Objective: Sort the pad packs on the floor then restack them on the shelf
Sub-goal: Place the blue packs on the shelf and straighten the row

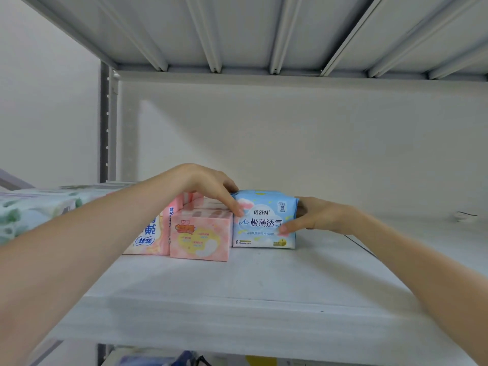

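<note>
A light blue pad pack [261,235] stands upright on the white shelf [237,294]. My left hand [203,184] reaches over it from the left, fingers on its top left corner. My right hand [317,215] grips its right side, thumb on the front face. Touching its left side is a pink pad pack [200,239] with a yellow heart. Further left, a pink and white pack [153,233] is partly hidden behind my left forearm.
A green leaf-patterned package [31,207] lies at the far left of the shelf. The shelf's right half is bare up to the white back wall. An upper shelf with ribs hangs overhead. A lower level shows dark and yellow items [190,359].
</note>
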